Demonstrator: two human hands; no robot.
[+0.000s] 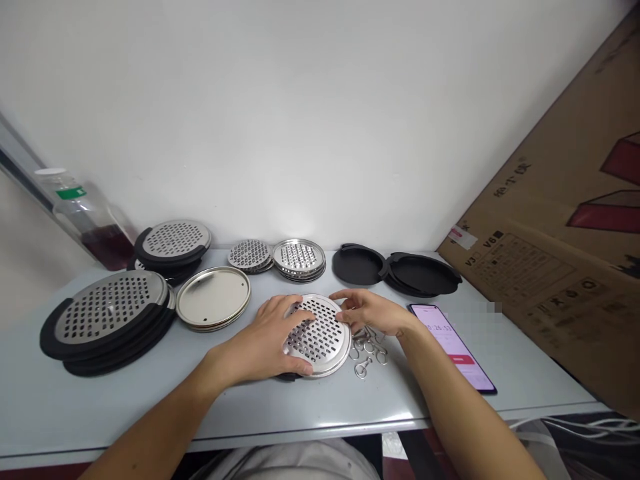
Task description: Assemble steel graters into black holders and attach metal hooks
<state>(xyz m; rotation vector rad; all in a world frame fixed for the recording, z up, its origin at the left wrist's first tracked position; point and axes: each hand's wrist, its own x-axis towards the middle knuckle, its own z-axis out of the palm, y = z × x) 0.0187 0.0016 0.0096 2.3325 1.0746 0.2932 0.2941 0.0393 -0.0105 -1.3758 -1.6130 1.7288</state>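
A round metal grater plate [320, 337] with rows of oblong holes lies near the table's front edge. My left hand [270, 337] grips it from the left, fingers over the far rim and thumb on the near rim. A bit of black material pokes out under its near left side. At the upper right rim is my right hand [367, 312], its fingers bent and thumb on the plate's edge; whether it also holds a small piece is hidden. Several metal ring clips [363, 369] lie loose just right of the plate, partly under my right hand.
Stacked graters in black holders [107, 310] stand left, beside plain metal discs [214, 297]. Behind are grater plates [299, 257] and black holders [423, 273]. A phone [455, 350] lies right, near a large cardboard box [545, 267]. A bottle with dark liquid [90, 220] leans back left.
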